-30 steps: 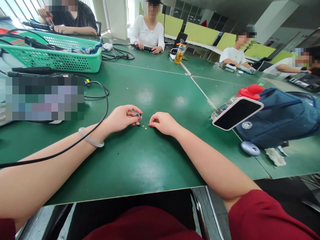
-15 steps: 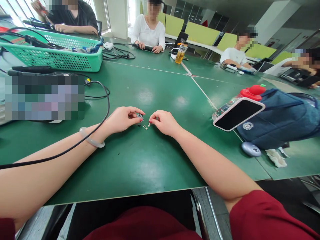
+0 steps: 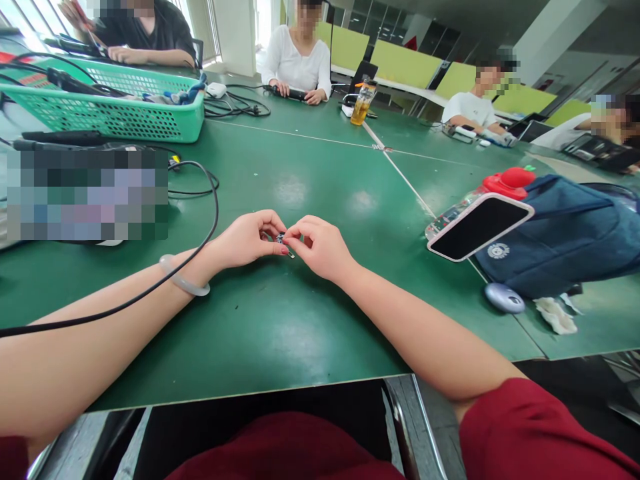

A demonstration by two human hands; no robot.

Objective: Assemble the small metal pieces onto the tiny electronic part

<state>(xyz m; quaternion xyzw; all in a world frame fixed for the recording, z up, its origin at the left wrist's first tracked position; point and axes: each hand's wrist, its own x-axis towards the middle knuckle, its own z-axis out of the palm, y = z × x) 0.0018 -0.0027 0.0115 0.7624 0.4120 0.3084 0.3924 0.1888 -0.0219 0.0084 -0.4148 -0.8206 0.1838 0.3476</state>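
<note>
My left hand (image 3: 247, 239) rests on the green table (image 3: 280, 313) and pinches a small dark electronic part (image 3: 281, 237) between thumb and fingers. My right hand (image 3: 320, 247) has its fingertips pinched together right against that part, holding something tiny that I cannot make out. A small metal piece (image 3: 291, 254) lies on the table just under the two hands. A clear bangle (image 3: 183, 283) sits on my left wrist, and a black cable (image 3: 150, 288) runs across my left forearm.
A phone (image 3: 479, 225) leans on a red-capped bottle (image 3: 500, 181) and a blue bag (image 3: 565, 233) at right, with a mouse (image 3: 504, 297) beside them. A green basket (image 3: 107, 107) stands far left. Several other people sit around the table.
My right hand has picked up a tiny piece from the table and moved left until its fingertips meet the part in my left hand. The left hand stayed in place.
</note>
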